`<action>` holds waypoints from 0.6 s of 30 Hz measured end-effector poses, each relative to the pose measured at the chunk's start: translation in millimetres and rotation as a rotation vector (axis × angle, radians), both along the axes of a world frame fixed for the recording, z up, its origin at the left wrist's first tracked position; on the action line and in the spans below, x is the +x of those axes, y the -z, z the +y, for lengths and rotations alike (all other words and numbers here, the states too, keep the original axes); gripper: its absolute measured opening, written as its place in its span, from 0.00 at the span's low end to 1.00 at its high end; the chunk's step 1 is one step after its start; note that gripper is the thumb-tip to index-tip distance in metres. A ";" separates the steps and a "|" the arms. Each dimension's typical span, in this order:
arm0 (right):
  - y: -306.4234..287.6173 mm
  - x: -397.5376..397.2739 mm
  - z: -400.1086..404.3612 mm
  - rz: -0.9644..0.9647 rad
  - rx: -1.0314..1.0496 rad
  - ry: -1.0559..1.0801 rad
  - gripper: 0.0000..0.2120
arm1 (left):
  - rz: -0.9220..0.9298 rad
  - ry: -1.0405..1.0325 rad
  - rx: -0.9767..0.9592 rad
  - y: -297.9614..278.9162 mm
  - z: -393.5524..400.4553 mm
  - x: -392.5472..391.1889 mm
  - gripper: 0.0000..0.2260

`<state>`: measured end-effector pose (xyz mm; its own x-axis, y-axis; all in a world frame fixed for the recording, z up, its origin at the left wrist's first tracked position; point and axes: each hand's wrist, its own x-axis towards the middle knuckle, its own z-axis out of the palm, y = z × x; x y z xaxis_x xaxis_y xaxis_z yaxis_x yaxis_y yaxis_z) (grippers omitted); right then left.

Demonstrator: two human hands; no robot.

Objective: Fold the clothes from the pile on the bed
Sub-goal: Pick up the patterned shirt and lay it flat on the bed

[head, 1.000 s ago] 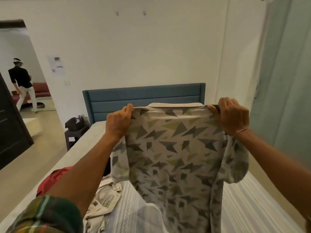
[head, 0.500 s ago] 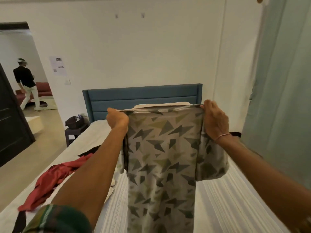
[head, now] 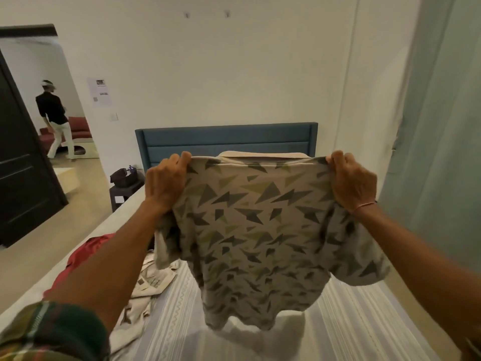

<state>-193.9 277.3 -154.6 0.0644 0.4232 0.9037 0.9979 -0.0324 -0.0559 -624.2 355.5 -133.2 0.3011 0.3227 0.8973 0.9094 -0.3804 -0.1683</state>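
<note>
Soft, even indoor light with a warm yellowish cast fills the room, without glare. The beige short-sleeved shirt with grey and olive triangles (head: 250, 230) throws a diffuse shadow onto the white striped bed sheet (head: 351, 316) directly below its hem. The shirt's lower edge and sleeves are smeared by motion blur. Left of the shirt, the dark door (head: 23, 162) and doorway lean and curve from wide-angle distortion; the plaid cuff (head: 49, 332) at the bottom-left corner is out of focus.

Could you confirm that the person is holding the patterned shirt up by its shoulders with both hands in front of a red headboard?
Not quite: the headboard is blue, as the head view shows. The left hand and right hand do hold the patterned shirt up by its shoulders.
</note>
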 end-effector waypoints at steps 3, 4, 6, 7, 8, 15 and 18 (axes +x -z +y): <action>-9.8 10.6 -7.4 -0.118 -0.006 -0.091 0.21 | 0.058 0.018 0.003 -3.9 -8.0 -10.8 0.08; -13.6 12.6 -9.5 -0.139 -0.005 -0.097 0.22 | 0.066 0.014 0.005 -5.3 -8.8 -13.7 0.08; -20.3 17.0 -13.9 -0.193 -0.001 -0.074 0.22 | 0.089 -0.009 -0.008 -8.0 -9.9 -19.6 0.08; -23.3 19.6 -15.3 -0.221 0.003 -0.062 0.22 | 0.098 -0.011 -0.010 -8.7 -9.2 -23.1 0.08; -25.4 21.8 -17.0 -0.244 0.007 -0.055 0.22 | 0.105 -0.006 -0.007 -9.0 -9.2 -25.5 0.08; -23.6 34.9 -16.4 -0.277 -0.009 -0.040 0.26 | 0.216 0.084 0.019 -9.5 -3.7 -29.5 0.10; -12.5 36.1 -6.5 -0.276 -0.045 -0.060 0.26 | 0.290 0.068 -0.044 -3.8 12.6 -26.4 0.09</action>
